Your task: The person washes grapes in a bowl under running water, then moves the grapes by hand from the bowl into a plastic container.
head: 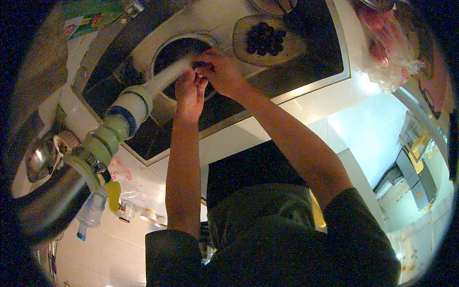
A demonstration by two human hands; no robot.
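Note:
Water runs from a long pale green and white tap extension (118, 118) over a round bowl (155, 59) in the dark sink. My left hand (190, 91), fingers curled, is at the end of the stream above the bowl. My right hand (218, 70) touches it from the right and pinches a small dark thing (201, 67), perhaps a fruit. Whether my left fingers grip it too is hidden. Right of the bowl, a clear ribbed dish (245, 55) bears a heap of dark round fruits (265, 38), like grapes or cherries.
Another bowl (274, 5) is at the top edge. Clear plastic bags with reddish contents (385, 50) lie at the upper right. The sink's pale front rim (301, 95) runs below my forearms. Left are a sink strainer (66, 141), a clear bottle (92, 211) and a small jar (126, 211).

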